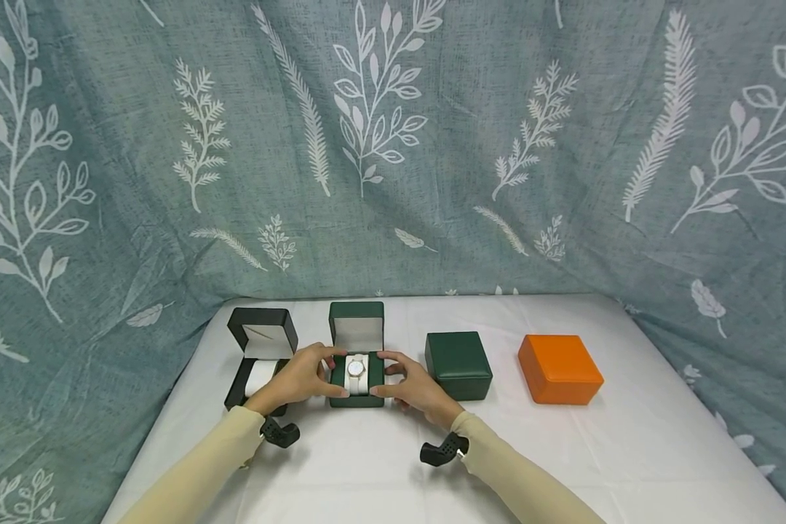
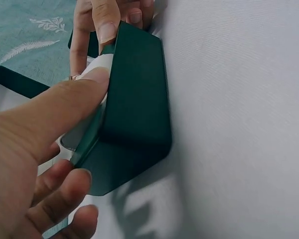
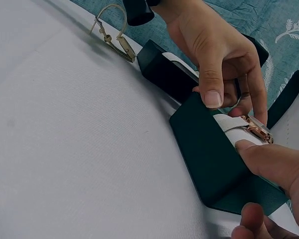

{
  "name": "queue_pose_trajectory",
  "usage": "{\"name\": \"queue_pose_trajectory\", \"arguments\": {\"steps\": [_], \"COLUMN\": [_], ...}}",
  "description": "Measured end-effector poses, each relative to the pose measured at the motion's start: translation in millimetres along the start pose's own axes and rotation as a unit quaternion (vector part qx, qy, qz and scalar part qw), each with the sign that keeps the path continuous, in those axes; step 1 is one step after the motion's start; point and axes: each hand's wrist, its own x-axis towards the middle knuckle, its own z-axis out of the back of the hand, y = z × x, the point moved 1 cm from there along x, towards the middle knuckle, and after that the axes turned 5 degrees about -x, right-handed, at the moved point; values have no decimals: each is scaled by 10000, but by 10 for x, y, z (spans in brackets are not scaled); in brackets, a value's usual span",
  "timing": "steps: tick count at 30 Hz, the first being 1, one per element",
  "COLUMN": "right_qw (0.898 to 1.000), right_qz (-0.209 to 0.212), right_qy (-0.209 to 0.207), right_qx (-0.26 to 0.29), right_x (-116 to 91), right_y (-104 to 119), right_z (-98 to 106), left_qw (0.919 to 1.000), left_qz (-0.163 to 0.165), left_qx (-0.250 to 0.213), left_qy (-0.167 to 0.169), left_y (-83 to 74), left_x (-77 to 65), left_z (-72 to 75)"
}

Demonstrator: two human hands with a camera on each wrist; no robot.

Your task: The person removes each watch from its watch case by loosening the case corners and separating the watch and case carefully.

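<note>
A watch with a white strap and rose-gold case is wrapped round a white cushion in the open dark green box. My left hand holds the cushioned watch from the left, index finger at the back and thumb at the front. From the right, my right hand does the same; its thumb presses on the white cushion beside the strap. In the left wrist view the left thumb lies along the cushion at the box's front rim, with the other fingers curled loosely below.
An open black box with a white cushion stands left, partly behind my left hand. A closed green box and a closed orange box stand right. Another watch with a thin strap lies near the black box, mostly hidden under the left sleeve in the head view.
</note>
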Motion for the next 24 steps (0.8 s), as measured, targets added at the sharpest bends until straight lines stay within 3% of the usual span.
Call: {"name": "queue_pose_trajectory", "arguments": {"steps": [8,16,24], "right_qw": [10000,10000,10000], "right_qz": [-9,-16,-31], "right_qy": [-32,-27,-41], "right_qx": [-24,-14,-23], "right_x": [21,43,42], "right_y": [0,-1,14], "right_z": [-7,-16,-22], "left_qw": [9998,9994,9951], "left_qz": [-113,51,94], "left_qx": [160,342,905], "left_qy": [36,88,375], "left_y": [9,18,-36], "left_x": [35,72,132], "left_z": [-16,-13,-3]}}
